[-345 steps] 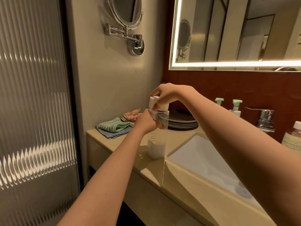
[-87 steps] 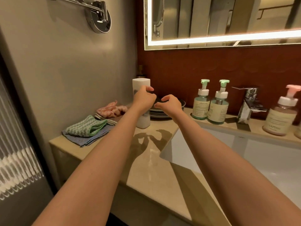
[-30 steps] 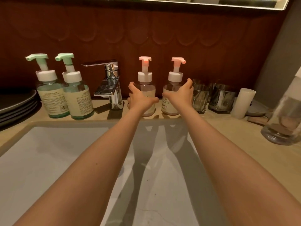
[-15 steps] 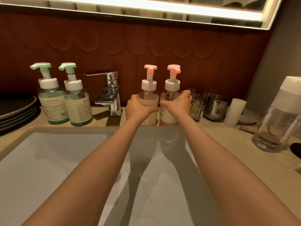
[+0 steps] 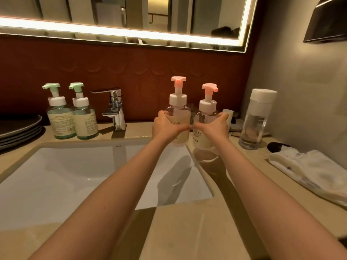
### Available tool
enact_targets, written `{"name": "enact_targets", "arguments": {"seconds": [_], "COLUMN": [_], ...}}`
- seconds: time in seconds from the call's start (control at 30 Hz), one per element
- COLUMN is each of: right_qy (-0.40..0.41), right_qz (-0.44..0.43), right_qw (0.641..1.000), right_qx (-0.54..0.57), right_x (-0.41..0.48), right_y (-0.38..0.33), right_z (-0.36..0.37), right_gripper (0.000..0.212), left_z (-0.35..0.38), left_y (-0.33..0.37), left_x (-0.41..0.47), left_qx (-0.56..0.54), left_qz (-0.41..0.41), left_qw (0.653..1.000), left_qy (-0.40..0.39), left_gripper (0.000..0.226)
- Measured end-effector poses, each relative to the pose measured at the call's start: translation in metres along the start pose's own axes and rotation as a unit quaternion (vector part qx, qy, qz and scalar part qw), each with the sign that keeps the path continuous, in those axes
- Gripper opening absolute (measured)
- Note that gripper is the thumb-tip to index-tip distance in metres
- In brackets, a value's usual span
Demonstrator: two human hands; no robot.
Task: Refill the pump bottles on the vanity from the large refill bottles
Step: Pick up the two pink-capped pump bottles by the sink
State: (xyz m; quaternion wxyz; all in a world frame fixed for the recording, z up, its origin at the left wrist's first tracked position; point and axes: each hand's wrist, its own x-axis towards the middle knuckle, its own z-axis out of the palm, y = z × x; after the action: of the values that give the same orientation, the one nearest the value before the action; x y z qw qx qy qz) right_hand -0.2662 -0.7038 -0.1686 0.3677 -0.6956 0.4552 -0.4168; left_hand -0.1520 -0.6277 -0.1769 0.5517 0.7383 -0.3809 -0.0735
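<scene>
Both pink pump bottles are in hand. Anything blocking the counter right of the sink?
Nothing visible does. The counter under the pink pump bottle in the right hand is bare; the tall clear bottle and the white towel sit farther right.

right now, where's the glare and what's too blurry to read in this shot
Head view: the mirror's light strip is blown out. Arm shadows fall across the sink. Labels on the green pump bottles are too soft to read, and the white cloth at right is smeared.
</scene>
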Motion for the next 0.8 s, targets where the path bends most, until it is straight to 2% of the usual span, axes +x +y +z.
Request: {"name": "enact_targets", "arguments": {"seconds": [0.13, 0.37, 0.8], "right_qy": [0.036, 0.079, 0.177], "right_qz": [0.026, 0.084, 0.106], "right_qw": [0.999, 0.993, 0.978], "right_qx": [0.000, 0.014, -0.028], "right_x": [-0.019, -0.048, -0.071], "right_y": [0.018, 0.056, 0.082], "right_z": [-0.046, -0.112, -0.158], "right_gripper": [0.086, 0.078, 0.079], "left_z": [0.032, 0.078, 0.121], "left_y": [0.023, 0.045, 0.053], "left_x": [-0.036, -0.084, -0.119], "left_qx": [-0.027, -0.050, -0.044], "left_qz": [0.022, 0.039, 0.051], "left_qw": [0.998, 0.992, 0.986], "left_qy": [-0.052, -0.105, -0.152], "left_gripper": [0.081, 0.078, 0.088]}}
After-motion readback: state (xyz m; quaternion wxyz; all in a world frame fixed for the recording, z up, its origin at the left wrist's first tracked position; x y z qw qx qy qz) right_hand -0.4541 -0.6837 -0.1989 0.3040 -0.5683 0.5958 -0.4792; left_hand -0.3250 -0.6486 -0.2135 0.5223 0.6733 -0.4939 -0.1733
